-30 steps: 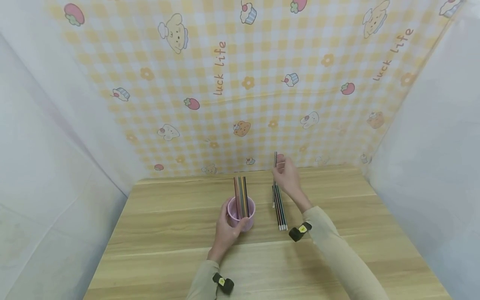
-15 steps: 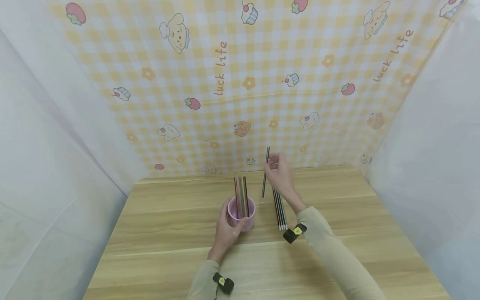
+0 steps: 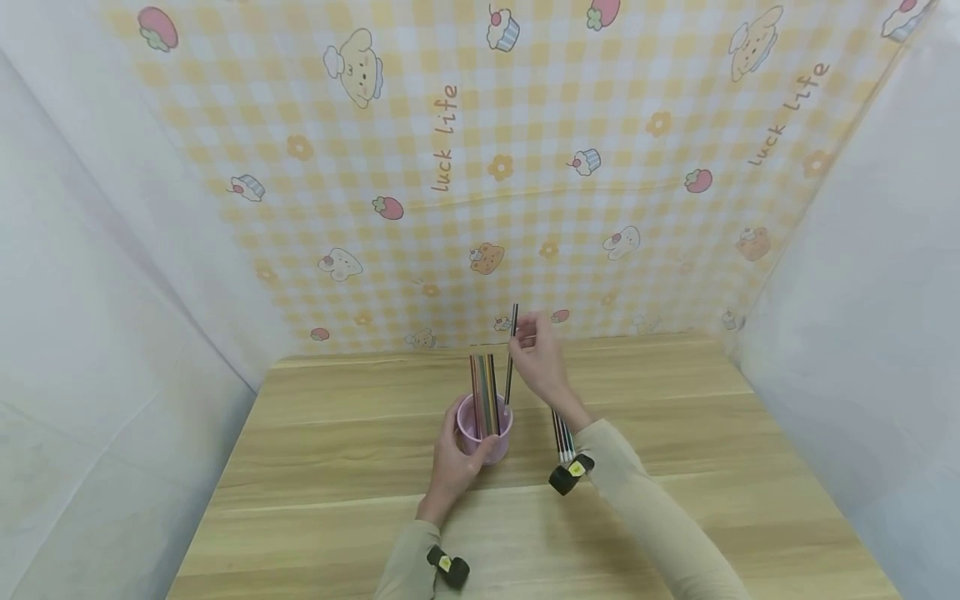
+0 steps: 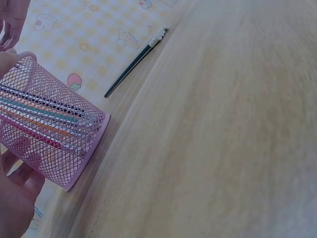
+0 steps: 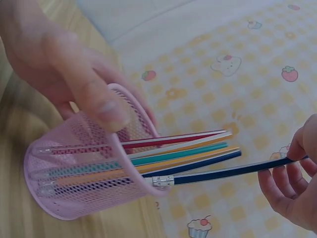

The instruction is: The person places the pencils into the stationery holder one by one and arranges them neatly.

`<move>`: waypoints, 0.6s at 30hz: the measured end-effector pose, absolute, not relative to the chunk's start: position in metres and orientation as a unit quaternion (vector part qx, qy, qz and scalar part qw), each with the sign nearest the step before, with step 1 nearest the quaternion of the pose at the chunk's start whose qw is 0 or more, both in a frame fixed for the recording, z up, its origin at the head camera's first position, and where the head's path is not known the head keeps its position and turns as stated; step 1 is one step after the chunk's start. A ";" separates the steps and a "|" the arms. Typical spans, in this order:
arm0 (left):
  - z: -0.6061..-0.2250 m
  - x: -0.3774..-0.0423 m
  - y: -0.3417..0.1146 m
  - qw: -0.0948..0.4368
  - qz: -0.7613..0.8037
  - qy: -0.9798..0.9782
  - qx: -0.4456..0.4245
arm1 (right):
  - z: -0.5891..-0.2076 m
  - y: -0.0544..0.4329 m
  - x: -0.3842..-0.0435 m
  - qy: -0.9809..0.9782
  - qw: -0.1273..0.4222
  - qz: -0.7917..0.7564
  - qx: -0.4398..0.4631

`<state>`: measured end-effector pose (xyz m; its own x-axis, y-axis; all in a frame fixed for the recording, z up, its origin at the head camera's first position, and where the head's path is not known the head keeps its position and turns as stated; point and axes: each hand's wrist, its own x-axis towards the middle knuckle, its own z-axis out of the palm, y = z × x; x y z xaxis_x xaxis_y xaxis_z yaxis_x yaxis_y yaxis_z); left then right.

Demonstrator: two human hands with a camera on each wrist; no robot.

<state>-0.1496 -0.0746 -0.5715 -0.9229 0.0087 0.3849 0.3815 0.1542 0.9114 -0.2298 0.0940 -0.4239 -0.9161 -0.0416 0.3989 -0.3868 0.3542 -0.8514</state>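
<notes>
A pink mesh pencil cup (image 3: 469,417) stands on the table, several striped pencils (image 5: 193,152) leaning together inside it. My left hand (image 3: 453,462) grips the cup from its left side, the thumb at the rim. Pinched near its upper end by my right hand (image 3: 542,358) is a dark striped pencil (image 5: 213,175). Its white eraser end points down and overlaps the cup's rim in the right wrist view. Several more pencils (image 3: 564,442) lie in a bundle on the table right of the cup, partly hidden under my right forearm.
The wooden table (image 3: 322,450) reaches back to a yellow checked cloth (image 3: 420,242) with cartoon prints. White sheets (image 3: 862,275) hang at both sides. Dark wrist cameras (image 3: 572,473) are strapped over both sleeves.
My right hand has carried the dark pencil leftward from above the bundle to the cup, and its eraser end is now at the rim. The left hand stays on the cup.
</notes>
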 end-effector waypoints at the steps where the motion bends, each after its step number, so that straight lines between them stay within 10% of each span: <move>1: -0.572 -0.150 -0.075 0.146 -0.638 -0.745 -0.131 | -0.426 0.093 -0.230 -0.806 0.154 0.556 0.130; 18: -0.571 -0.152 -0.074 0.156 -0.631 -0.749 -0.129 | -0.463 0.081 -0.225 -0.818 0.106 0.553 0.119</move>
<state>-0.1517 -0.0739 -0.5709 -0.9182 -0.0040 0.3960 0.3897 0.1692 0.9053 -0.2248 0.0810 -0.4628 -0.9494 -0.0770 0.3046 -0.3113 0.3605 -0.8793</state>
